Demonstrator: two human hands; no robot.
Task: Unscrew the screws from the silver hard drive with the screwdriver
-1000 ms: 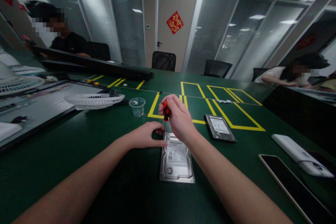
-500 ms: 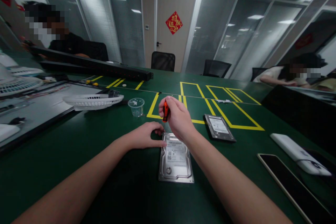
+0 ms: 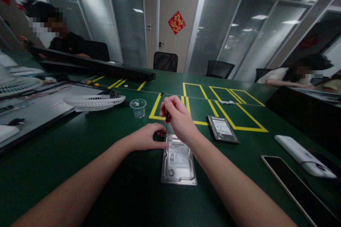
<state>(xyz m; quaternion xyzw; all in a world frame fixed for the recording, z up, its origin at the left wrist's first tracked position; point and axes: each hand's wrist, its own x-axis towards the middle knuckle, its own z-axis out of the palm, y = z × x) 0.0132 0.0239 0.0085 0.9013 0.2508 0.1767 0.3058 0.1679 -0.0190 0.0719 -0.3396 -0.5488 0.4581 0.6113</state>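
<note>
A silver hard drive (image 3: 179,163) with a white label lies flat on the green table in front of me. My left hand (image 3: 149,136) grips its far left corner, thumb on the top cover and fingers curled by the far edge. Above that corner, my right hand (image 3: 179,115) is closed round the orange and black handle of a screwdriver (image 3: 167,117). The thin shaft points down at the drive's far left corner; the tip and any screw there are too small to make out.
A clear plastic cup (image 3: 138,109) stands left of my hands, near a white fan grille (image 3: 94,103). Another hard drive (image 3: 222,128) lies to the right, with a phone (image 3: 298,191) and white power bank (image 3: 303,156) beyond. Yellow tape (image 3: 250,129) marks the table. Two people sit across.
My right hand has turned slightly about the screwdriver, its fingers now covering more of the handle. My left hand and the hard drive stay in place.
</note>
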